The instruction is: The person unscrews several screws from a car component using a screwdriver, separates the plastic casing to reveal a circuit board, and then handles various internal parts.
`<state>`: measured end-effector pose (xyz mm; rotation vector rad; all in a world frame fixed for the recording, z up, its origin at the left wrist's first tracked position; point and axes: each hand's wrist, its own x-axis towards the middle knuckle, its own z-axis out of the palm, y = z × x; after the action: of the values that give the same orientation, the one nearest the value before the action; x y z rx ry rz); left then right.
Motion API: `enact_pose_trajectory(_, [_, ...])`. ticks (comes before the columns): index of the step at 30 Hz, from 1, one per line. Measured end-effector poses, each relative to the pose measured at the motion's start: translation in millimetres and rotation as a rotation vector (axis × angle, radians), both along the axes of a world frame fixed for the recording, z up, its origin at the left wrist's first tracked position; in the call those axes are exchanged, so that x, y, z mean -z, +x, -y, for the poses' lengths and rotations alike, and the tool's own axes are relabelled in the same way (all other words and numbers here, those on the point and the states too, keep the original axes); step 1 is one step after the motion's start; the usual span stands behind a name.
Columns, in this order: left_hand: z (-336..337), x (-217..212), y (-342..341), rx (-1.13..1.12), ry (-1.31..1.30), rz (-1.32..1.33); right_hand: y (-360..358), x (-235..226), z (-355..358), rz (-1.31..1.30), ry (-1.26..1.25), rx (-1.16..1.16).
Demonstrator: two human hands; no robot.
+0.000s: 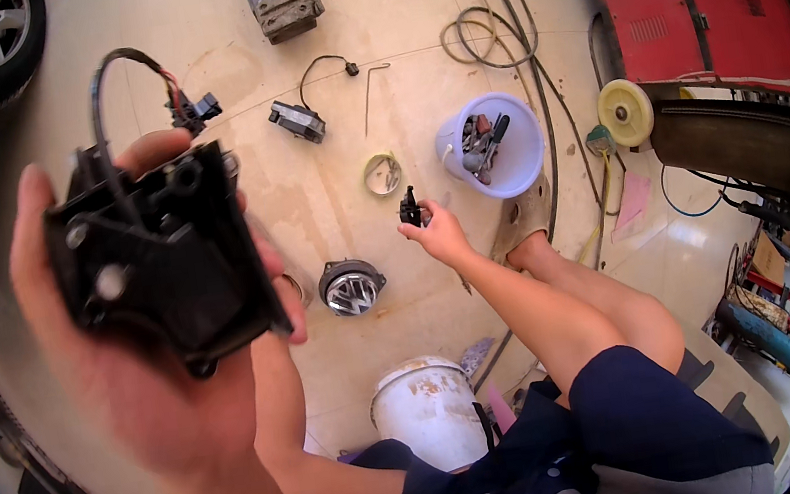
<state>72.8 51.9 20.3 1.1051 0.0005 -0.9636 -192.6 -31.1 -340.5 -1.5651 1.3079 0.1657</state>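
Close up on the left, my left hand [162,421] is closed round a black plastic housing [181,267]. From its top a black cable [97,102] loops over to a dark plug connector [194,111]. Lower and farther off, my right hand [442,236] pinches a small black plastic piece [410,206]; its exact kind is too small to make out. On the floor between my hands lies a round chrome car emblem [353,291] in a black surround. A tape roll [370,182] with small bits inside it sits just beyond my right hand.
A lilac bucket [531,152] of tools stands beside my right foot. Farther off lie a small module with a cable [299,121] and a bent metal rod [368,99]. Hoses [528,46] run along the floor near a red machine [633,1]. Close to my lap stands a white bucket [426,409].
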Motion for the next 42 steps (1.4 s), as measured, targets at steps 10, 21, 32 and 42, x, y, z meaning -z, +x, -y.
enact_pose_trajectory(10, [-18.8,13.7,12.3,0.027,0.201,0.195,-2.2,61.3,-8.6,0.03,0.475,0.412])
enact_pose_trajectory(21, [14.9,7.7,-11.7,0.095,0.148,0.073,-23.7,54.2,-14.5,-0.349,0.055,0.123])
enact_pose_trajectory(32, [46.1,12.0,-59.2,0.028,0.003,-0.353,45.4,-276.2,87.1,0.425,0.471,0.012])
enact_pose_trajectory(42, [66.5,18.2,-80.1,0.184,-0.15,-0.226,44.7,-346.3,88.4,0.747,0.55,0.025])
